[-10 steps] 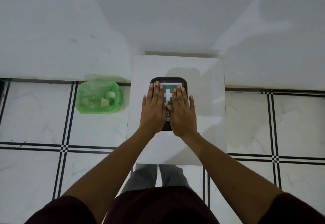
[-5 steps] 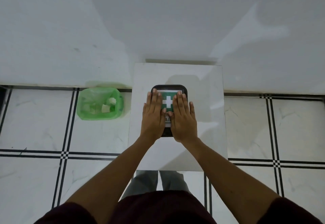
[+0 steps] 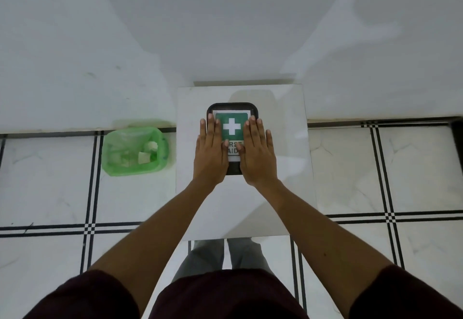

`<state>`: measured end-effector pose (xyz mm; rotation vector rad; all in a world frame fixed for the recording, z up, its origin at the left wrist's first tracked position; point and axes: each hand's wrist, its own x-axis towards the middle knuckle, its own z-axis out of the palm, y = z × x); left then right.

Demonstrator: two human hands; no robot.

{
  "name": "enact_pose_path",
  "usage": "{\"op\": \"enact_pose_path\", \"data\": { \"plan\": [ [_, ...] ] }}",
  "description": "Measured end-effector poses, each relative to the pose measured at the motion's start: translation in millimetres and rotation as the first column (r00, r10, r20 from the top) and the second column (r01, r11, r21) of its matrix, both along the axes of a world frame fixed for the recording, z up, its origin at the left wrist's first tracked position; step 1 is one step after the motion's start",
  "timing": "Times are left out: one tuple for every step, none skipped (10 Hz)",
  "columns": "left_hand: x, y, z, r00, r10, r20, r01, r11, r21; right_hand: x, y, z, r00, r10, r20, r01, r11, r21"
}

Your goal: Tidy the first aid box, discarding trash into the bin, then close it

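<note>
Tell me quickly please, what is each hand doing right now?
Left hand: open, flat on the lid of the first aid box, holding nothing.
Right hand: open, flat on the same lid, holding nothing.

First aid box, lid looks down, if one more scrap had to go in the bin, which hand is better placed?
Probably the left hand: the green bin sits on the floor on its side of the table.
</note>
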<state>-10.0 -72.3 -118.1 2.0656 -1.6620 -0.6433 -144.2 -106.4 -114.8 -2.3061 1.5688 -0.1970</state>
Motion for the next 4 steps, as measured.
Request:
{"op": "enact_pose_path", "data": {
  "plan": [
    [-2.6,7.4,7.6,1.0,0.008,0.004,-0.009,1.0,0.016,-3.0,5.6,2.6,0.999,-0.028,0.039,0.027,0.999,0.027],
    [-0.8,7.4,17.4,0.999,0.042,0.024,-0.042,0.999,0.013,-2.2,2.5,11.5,0.996,-0.051,0.076,0.05,0.999,0.01],
    [5.6,-1.9,35.1,0.999,0.045,0.01,-0.045,0.998,-0.035,2.2,-12.2,34.7,0.988,-0.058,0.142,0.062,0.998,-0.021],
    [12.6,-18.6,62.9,0.998,0.056,0.009,-0.054,0.992,-0.115,8.3,-33.5,63.6,0.976,-0.07,0.206,0.087,0.993,-0.075]
  ]
}}
